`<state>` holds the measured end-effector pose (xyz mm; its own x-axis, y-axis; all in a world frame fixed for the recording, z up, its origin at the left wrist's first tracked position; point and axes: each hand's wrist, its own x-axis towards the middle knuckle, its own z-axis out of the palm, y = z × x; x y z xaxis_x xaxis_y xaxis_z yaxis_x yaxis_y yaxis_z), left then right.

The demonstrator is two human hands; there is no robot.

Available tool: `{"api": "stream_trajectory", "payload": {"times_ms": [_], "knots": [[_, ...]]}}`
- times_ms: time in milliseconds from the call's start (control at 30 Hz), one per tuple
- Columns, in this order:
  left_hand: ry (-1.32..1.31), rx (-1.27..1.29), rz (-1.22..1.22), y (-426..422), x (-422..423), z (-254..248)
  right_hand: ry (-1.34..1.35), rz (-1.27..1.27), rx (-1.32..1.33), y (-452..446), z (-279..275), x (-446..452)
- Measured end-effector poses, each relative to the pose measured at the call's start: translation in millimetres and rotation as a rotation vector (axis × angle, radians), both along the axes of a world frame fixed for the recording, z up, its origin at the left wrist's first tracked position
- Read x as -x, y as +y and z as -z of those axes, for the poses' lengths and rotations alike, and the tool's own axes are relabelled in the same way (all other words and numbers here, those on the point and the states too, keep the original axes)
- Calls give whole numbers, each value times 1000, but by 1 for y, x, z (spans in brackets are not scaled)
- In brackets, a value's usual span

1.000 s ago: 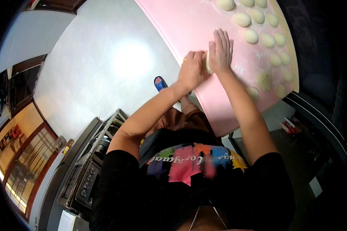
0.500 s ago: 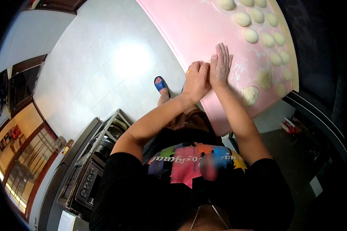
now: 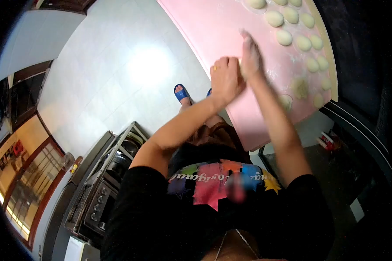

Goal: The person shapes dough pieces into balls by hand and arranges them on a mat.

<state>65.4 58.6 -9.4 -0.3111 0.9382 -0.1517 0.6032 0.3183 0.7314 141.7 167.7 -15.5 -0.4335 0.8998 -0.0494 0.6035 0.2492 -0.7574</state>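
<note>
My left hand (image 3: 227,79), with a ring on one finger, is closed, its fingers curled over the pink mat (image 3: 213,26). Against its thumb side stands my right hand (image 3: 251,58), on edge with the fingers stretched out and dusted white; it is blurred by motion. A small pale bit of dough (image 3: 241,63) shows between the two hands; the rest is hidden. To the right of my right forearm lies a larger lump of dough (image 3: 286,102), partly covered by the arm. Several round dough balls (image 3: 284,37) sit along the mat's right side.
White flour (image 3: 272,73) is smeared on the mat, with a floury dough patch (image 3: 300,88) near its right edge. A stove-like appliance (image 3: 101,202) with knobs stands at lower left. Tiled floor (image 3: 117,82) lies left of the table, with a blue slipper (image 3: 181,93) on my foot.
Both hands have shifted slightly up and right. My right hand has turned from flatter to more on edge and lifted, and its forearm now covers more of the large dough lump.
</note>
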Motion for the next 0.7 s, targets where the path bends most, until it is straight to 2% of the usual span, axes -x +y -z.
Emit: {"api": "stream_trajectory", "payload": {"times_ms": [67,200,300,367,400,467,533,600,667,700], "knots": [[-25,-219,28,-24,-8,13,-191,53,-388,-38,71,-32],[-163,-147,81,-14,20,19,-212,33,-437,-24,53,-25],[-77,-112,40,28,40,2,-232,-82,-495,32,61,-11],[-44,48,75,49,43,-3,-232,-143,-501,56,67,-4],[-40,45,74,50,42,-3,-232,-198,-513,65,70,-2],[-25,96,45,55,36,-2,-310,-202,-439,62,57,5],[7,75,41,35,18,3,441,50,421,49,37,1],[16,51,58,-3,1,10,512,103,331,-1,27,-6],[24,-186,62,-33,-9,21,-112,208,-191,-43,59,-22],[23,-183,65,-36,-7,20,-114,211,-188,-47,58,-25]]}}
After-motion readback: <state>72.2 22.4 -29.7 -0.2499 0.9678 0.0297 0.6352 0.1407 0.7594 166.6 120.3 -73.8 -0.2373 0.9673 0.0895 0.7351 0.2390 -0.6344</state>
